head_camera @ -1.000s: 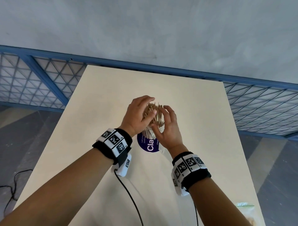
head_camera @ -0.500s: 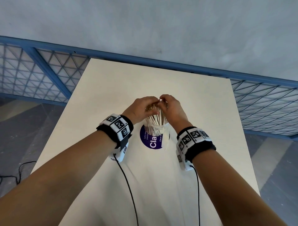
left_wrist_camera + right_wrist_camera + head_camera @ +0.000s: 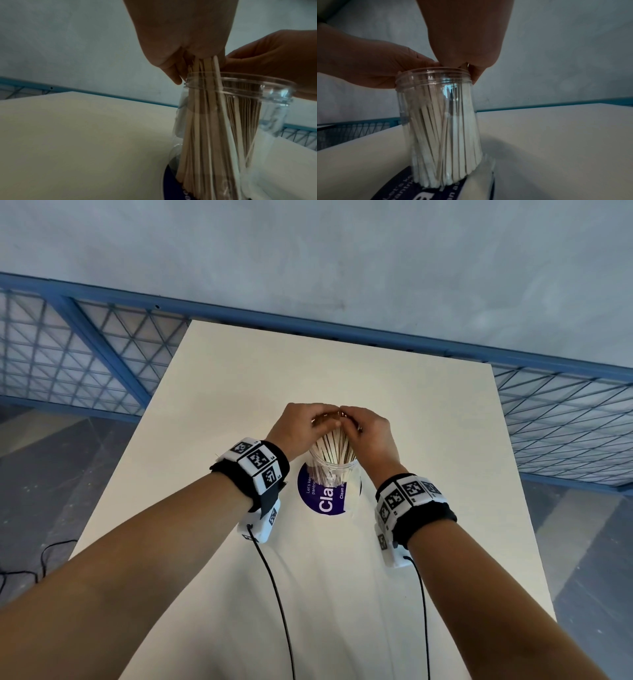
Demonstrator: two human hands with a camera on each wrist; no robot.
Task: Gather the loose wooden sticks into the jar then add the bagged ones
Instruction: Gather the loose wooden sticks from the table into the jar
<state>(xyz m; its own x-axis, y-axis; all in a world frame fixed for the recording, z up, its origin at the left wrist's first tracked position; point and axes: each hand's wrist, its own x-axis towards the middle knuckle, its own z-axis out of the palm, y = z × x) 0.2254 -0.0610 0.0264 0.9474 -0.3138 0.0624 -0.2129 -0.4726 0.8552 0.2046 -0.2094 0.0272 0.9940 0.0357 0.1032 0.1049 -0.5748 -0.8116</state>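
- A clear plastic jar (image 3: 331, 470) is seen standing upright near the middle of a cream table (image 3: 411, 412), its base resting on a purple round label (image 3: 320, 501) with white lettering
- A bundle of wooden sticks (image 3: 334, 448) is held inside the jar; the lower ends reach the bottom, and the upper ends rise past the threaded rim and are gathered together there
- The left hand (image 3: 298, 429) is placed over the left side of the jar mouth, its fingers curled down around the tops of the sticks; in the left wrist view the stick tops (image 3: 205, 65) are seen pinched under the fingers (image 3: 171, 70) just above the rim
- The right hand (image 3: 373, 436) is placed over the right side of the mouth, fingers curled onto the same stick tops and meeting the left hand's fingertips above the jar
- In the right wrist view the right hand's fingers (image 3: 471, 65) are seen bunched at the rim of the jar (image 3: 435, 77), with the left hand (image 3: 368, 65) alongside at the rim's other side
- The sticks are fanned slightly wider at the base than at the top, as shown through the clear wall (image 3: 443, 135)
- Marker-patterned bands are worn on both wrists, and black cables (image 3: 274, 594) are trailed from them toward the near table edge
- Blue mesh fencing (image 3: 85, 350) is visible beyond the table, with a grey wall behind
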